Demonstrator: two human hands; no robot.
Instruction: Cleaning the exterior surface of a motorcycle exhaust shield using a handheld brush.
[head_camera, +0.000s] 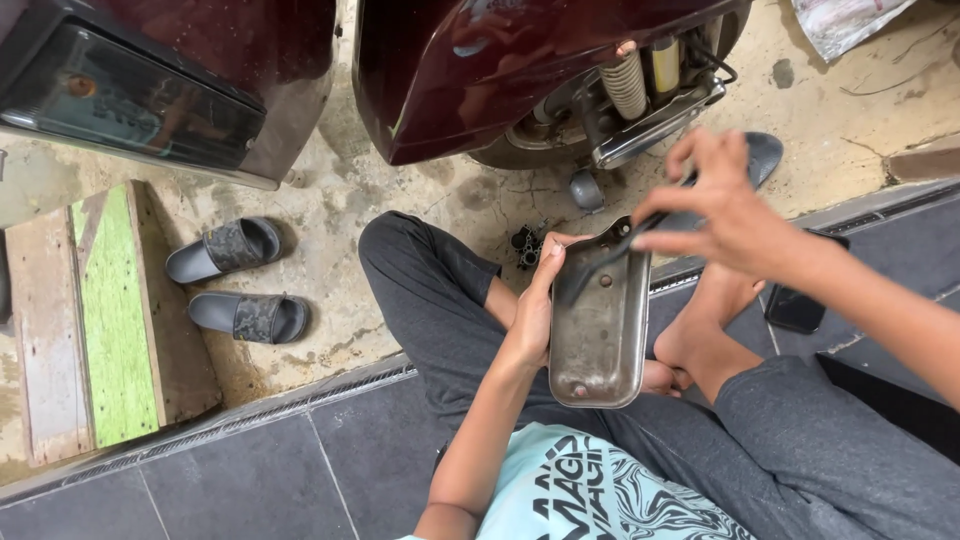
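I sit cross-legged on dark floor tiles. My left hand (533, 305) grips the left edge of a grey, dirty metal cover (600, 330) shaped like a shallow rounded tray, held upright above my lap. My right hand (712, 205) hovers over its top edge, fingers pinched on a thin dark tool (610, 255) whose tip reaches down into the cover's hollow side.
A maroon scooter's rear (520, 70) with spring shock (627, 85) stands just ahead. Another dark vehicle body (150, 80) sits at top left. Two grey slippers (235, 280) lie on the concrete. A green wooden ramp (110, 320) is at left. A black phone (795, 305) lies right.
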